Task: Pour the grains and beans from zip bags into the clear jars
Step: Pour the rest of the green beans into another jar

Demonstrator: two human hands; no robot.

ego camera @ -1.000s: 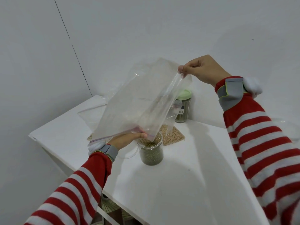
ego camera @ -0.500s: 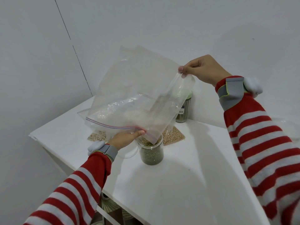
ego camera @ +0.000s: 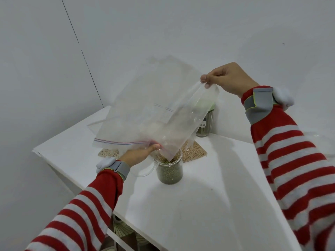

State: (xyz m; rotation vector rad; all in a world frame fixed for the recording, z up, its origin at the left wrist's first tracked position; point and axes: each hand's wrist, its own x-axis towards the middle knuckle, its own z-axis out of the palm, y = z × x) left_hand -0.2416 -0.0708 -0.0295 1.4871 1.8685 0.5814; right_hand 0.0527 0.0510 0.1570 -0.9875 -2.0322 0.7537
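A large clear zip bag (ego camera: 145, 113) is held upside down above an open clear jar (ego camera: 169, 171) of green beans. My right hand (ego camera: 226, 79) pinches the bag's raised bottom corner. My left hand (ego camera: 140, 153) grips the bag's zip edge, whose lowest corner dips into the jar mouth. The bag looks almost empty. The jar is more than half full.
The white table (ego camera: 199, 205) meets the wall at the back. A bag of pale beans (ego camera: 193, 153) lies behind the jar, another bag of grains (ego camera: 108, 152) at the left. A green-lidded jar (ego camera: 205, 124) stands by the wall. A clear lid (ego camera: 143, 169) lies left of the jar.
The bag has swung and flattened out, its far side rising. The zip edge has shifted left while its corner stays in the jar mouth. Both hands keep their hold.
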